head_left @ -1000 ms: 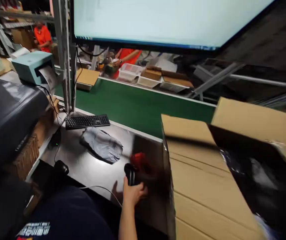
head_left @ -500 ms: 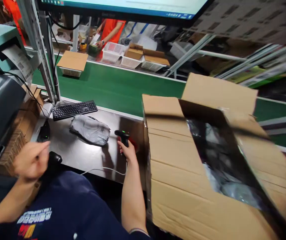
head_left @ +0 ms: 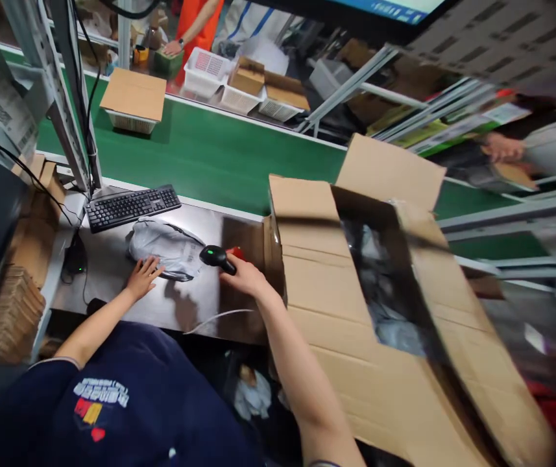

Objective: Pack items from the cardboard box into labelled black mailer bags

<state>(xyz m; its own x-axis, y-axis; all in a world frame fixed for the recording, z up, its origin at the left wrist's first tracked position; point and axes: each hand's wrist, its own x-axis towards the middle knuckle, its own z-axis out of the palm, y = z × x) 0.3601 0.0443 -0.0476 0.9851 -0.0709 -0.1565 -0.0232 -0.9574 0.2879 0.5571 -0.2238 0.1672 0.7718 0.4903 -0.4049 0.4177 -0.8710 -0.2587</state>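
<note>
We find the grey plastic parcel (head_left: 163,245) lying flat on the metal bench (head_left: 103,267). Taking it as the centre of the dial, with twelve o'clock pointing away from the wearer, the keyboard (head_left: 134,207) sits near eleven and the large carton (head_left: 326,272) stands well apart at about three.

The left hand (head_left: 144,277) is at seven o'clock, fingers spread and clasping nothing, its fingertips at the parcel's near edge; contact appears light. The right hand (head_left: 243,275) is closed around the handle of a black scanner (head_left: 215,257) at three o'clock, the head by the parcel's right end. We cannot tell whether the scanner touches the plastic. A green light shows on its back.

As to handling, we judge the parcel light and soft: the film is wrinkled and looks loosely filled (the contents are hidden, so fragility is unconfirmed). The glossy skin may slip under a fingertip pinch. We would recommend a full-hand hold across the thick middle, thumb on the six o'clock side and fingers over the top, rather than pulling on the loose film at the edges.
</note>
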